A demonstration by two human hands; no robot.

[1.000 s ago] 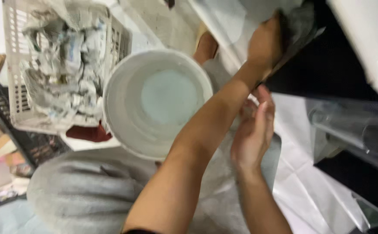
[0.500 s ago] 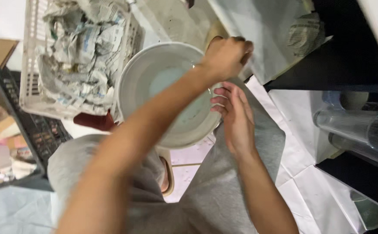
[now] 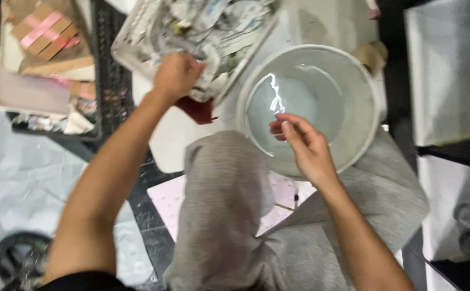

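Note:
My left hand (image 3: 176, 75) is curled into a fist at the near rim of a white plastic basket (image 3: 132, 51) full of crumpled newspaper (image 3: 213, 27). Whether it grips any paper is hidden. My right hand (image 3: 302, 145) hovers over the near side of a round white basin (image 3: 372, 102) that holds water (image 3: 294, 102). Its fingers are stretched out loosely with nothing visible in them. My knees in grey trousers (image 3: 224, 215) are below both hands, and the basin sits between them.
A dark red object (image 3: 198, 109) lies under the basket's corner. Flattened cardboard with pink tape (image 3: 44, 29) rests on a black crate (image 3: 111, 81) at the left. A pale pink board (image 3: 165, 202) lies on the floor. White panels (image 3: 445, 70) and a dark frame stand at the right.
My left arm has swung from the right, across the basin, to the basket at the left. My right hand has gone from beside the basin to over its water. The view shifted left.

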